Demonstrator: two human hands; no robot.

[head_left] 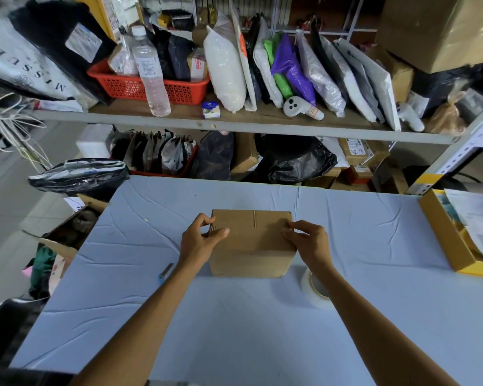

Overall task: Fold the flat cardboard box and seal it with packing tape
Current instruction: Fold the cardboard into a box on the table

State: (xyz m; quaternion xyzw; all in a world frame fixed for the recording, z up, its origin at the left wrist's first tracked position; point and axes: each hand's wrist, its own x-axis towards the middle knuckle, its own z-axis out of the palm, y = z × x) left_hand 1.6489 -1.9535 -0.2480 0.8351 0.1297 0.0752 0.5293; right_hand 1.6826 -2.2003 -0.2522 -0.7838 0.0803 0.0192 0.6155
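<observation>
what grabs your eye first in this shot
A brown cardboard box sits on the pale blue cloth, the left hand and right hand gripping its top side edges. A roll of tape lies right of it, half hidden by the right forearm. Behind, a shelf is crammed with bagged parcels and a red basket.

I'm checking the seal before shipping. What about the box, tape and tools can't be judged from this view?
Head view, cardboard box: underside and far wall face away; tape on the top seam too faint.
Top's side edges: covered by left hand and right hand.
Tape roll: partly behind the right forearm.
Small tool beside the left forearm: too blurred to identify.
</observation>
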